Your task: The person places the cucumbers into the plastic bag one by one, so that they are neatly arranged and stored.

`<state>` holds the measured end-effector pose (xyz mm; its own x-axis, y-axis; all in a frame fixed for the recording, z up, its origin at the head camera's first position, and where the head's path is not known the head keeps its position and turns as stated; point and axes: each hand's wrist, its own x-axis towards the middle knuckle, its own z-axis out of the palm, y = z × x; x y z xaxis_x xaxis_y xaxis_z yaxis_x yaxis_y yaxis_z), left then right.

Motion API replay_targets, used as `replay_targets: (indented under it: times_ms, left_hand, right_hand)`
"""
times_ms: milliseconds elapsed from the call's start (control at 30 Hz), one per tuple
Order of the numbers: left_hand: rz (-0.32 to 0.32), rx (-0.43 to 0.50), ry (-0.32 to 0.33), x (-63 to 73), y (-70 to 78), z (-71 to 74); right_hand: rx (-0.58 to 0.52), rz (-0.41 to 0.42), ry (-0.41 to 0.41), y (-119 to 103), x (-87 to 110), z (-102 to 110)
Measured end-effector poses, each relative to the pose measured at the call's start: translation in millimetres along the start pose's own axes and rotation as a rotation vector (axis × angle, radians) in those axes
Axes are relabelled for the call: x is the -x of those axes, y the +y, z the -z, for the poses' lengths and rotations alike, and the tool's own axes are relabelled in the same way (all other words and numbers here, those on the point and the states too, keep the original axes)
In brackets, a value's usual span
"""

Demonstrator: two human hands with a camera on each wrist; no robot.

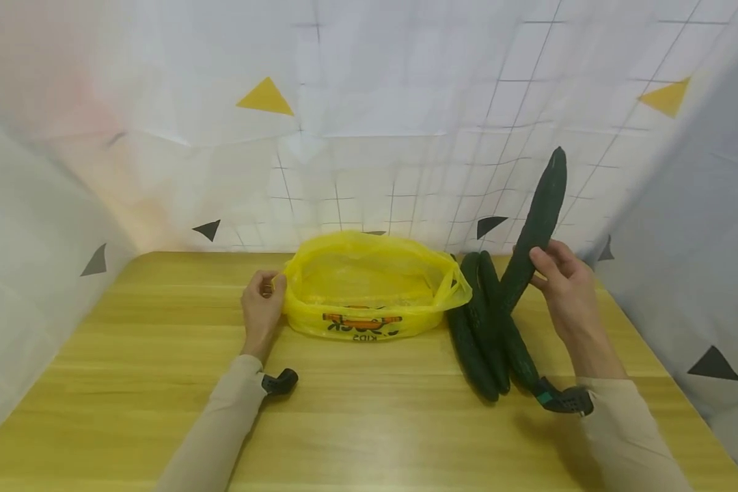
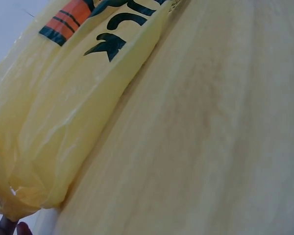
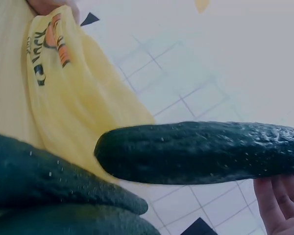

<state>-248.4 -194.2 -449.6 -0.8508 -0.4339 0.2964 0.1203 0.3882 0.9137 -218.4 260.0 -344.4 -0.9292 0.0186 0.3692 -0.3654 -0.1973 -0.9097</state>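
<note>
A yellow plastic bag (image 1: 365, 328) with dark and orange print stands on the table, its mouth spread open and facing up. At the bag's left rim, my left hand (image 1: 263, 307) pinches the plastic; only its fingertips (image 2: 7, 226) show in the left wrist view. My right hand (image 1: 570, 301) grips a long dark green cucumber (image 1: 540, 215) around its middle, thumb on the near side. That cucumber is tilted, upper end leaning right, lower end overlapping other cucumbers (image 1: 470, 352) that lie side by side right of the bag. Its blunt end points toward the bag in the right wrist view.
The wooden table (image 1: 369, 424) runs back to a white sheet wall (image 1: 381, 102) with grid lines and yellow and black triangles. Similar white sheets hang along the left and right sides. Each wrist wears a black strapped device (image 1: 279, 383).
</note>
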Motion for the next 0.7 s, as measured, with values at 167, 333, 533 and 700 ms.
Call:
replay_targets:
  times_ms: [167,333,533,700]
  left_hand:
    - [-0.004,0.010,-0.002,-1.1,-1.3,-0.6]
    - [-0.004,0.022,-0.003,-2.1,-2.9,-1.2]
    - [-0.009,0.017,0.000,-0.7,-2.8,-1.4]
    - [-0.007,0.014,0.008,0.4,-1.5,-0.2]
  right_hand:
    - [-0.099,0.042,-0.014,-0.7,-3.0,-7.0]
    - [-0.157,0.059,-0.010,-0.4,-6.2,-14.6]
    - [-0.206,0.073,0.005,0.1,-10.2,-23.9]
    - [-0.260,0.094,0.010,0.9,-12.0,-33.1]
